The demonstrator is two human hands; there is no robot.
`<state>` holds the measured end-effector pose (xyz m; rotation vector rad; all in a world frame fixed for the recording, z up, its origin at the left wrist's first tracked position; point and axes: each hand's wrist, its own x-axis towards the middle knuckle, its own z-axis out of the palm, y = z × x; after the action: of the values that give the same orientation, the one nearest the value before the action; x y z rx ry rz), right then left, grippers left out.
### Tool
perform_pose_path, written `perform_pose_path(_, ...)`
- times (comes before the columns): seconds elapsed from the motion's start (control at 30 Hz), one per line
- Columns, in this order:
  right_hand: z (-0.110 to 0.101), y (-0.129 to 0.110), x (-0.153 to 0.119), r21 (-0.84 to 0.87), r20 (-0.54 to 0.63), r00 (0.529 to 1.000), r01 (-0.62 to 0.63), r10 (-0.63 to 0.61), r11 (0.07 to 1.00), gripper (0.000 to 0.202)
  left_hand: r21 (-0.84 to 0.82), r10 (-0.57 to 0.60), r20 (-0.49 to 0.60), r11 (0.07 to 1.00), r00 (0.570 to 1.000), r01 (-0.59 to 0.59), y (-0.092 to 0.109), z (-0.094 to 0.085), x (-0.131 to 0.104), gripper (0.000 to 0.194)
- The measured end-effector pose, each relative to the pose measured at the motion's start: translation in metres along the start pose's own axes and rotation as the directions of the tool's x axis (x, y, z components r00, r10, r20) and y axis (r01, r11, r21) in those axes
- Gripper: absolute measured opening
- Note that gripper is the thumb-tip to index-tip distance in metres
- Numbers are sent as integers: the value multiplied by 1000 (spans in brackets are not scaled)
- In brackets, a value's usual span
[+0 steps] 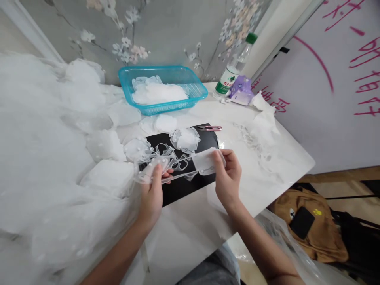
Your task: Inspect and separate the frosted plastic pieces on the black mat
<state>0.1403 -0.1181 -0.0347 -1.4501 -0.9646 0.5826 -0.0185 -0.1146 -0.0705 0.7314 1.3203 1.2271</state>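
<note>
My left hand (152, 198) pinches a translucent plastic piece (148, 171) over the left part of a black mat (178, 190). Above the mat's right side, my right hand (228, 178) grips a flat, frosted plastic piece (204, 161) between thumb and fingers. Thin clear strips stretch between the two pieces. Behind them on the mat lie a stack of frosted pieces (186, 140) and looping clear scraps (164, 150). Small pink-handled scissors (212, 128) rest at the mat's back edge.
White plastic pieces (44, 138) are heaped at the left. A blue basket (163, 109) holds more. Behind the table's right part stand a green-capped bottle (230, 77) and a purple packet (242, 91); thin scraps (261, 142) lie nearer. A brown bag (323, 237) sits below.
</note>
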Motion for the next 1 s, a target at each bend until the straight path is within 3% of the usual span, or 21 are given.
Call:
perform_pose_path(0.07, -3, 3, 2, 131, -40, 987, -148, 155, 980, 22, 4, 12, -46, 1000, 999, -11, -2, 0, 0, 37)
perform_pose_path(0.13, -7, 8, 3, 207, -8, 969, -242, 249, 948, 22, 11, 40, -80, 999, 996, -40, -2, 0, 0, 35)
perform_pose_path(0.2, -10, 11, 3, 216, 77, 955, -297, 287, 930, 27, -9, 63, -71, 998, 995, -64, -2, 0, 0, 31)
perform_pose_path(0.3, -12, 11, 3, 109, 256, 924, -319, 284, 941, 28, -28, 65, 41, 998, 997, -64, 2, 1, -1, 30)
perform_pose_path(0.47, -5, 1, 1, -91, 492, 844, -196, 215, 976, 12, 103, 138, 185, 982, 973, -159, 10, 3, -4, 26)
perform_pose_path(0.6, 0, -4, -1, -192, 574, 818, 80, 46, 978, 19, 174, 127, 309, 967, 942, -188, 11, 3, -5, 18)
perform_pose_path(0.63, -1, -6, 0, -190, 620, 784, 158, -7, 969, 19, 184, 113, 335, 966, 935, -182, 11, 3, -5, 18)
perform_pose_path(0.7, -4, -9, 2, -147, 746, 663, 260, -65, 955, 18, 187, 101, 303, 969, 948, -163, 10, 2, -5, 20)
perform_pose_path(0.77, -9, -13, 4, -94, 830, 554, 255, -65, 962, 19, 186, 111, 224, 970, 968, -154, 10, 2, -5, 30)
perform_pose_path(0.83, -14, -15, 6, -49, 849, 524, 202, -66, 978, 20, 203, 117, 279, 963, 953, -177, 10, 1, -6, 38)
perform_pose_path(0.93, -19, -17, 10, 24, 860, 502, 140, -92, 990, 20, 251, 114, 504, 929, 856, -272, 10, -1, -6, 23)
perform_pose_path(1.0, -22, -17, 13, 41, 879, 470, 102, -85, 994, 21, 276, 105, 571, 910, 814, -311, 9, -2, -5, 32)
